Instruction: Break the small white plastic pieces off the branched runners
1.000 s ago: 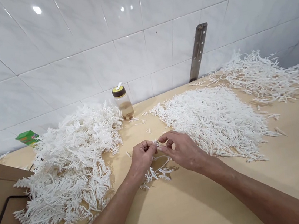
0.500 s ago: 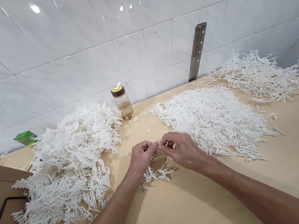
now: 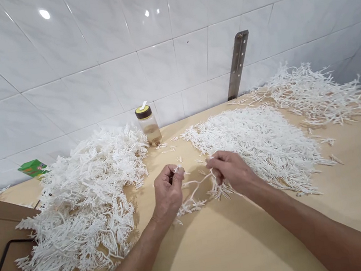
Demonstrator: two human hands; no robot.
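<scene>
My left hand (image 3: 169, 184) is closed, thumb against fingers, on a white branching strand (image 3: 192, 182) near the middle of the table. Small white tips poke out above its thumb. To its right, my right hand (image 3: 228, 169) pinches the other side of the strand, which runs between the two hands. White twigs show under the right fingers. Below the strand, more white branched pieces (image 3: 191, 206) hang or lie close to the table; which of the two I cannot tell. A broad pile of short white pieces (image 3: 259, 142) lies just beyond my right hand.
A large tangled white heap (image 3: 88, 199) covers the table's left side. Long bare white strands (image 3: 313, 93) lie at the back right. A lidded bottle (image 3: 149, 126) stands by the tiled wall, near a green packet (image 3: 32, 168). A cardboard box (image 3: 4, 252) is at far left.
My hands were together and have moved apart, left hand slightly left and right hand to the right. The strand now spans the gap, and white twigs now show under my right hand.
</scene>
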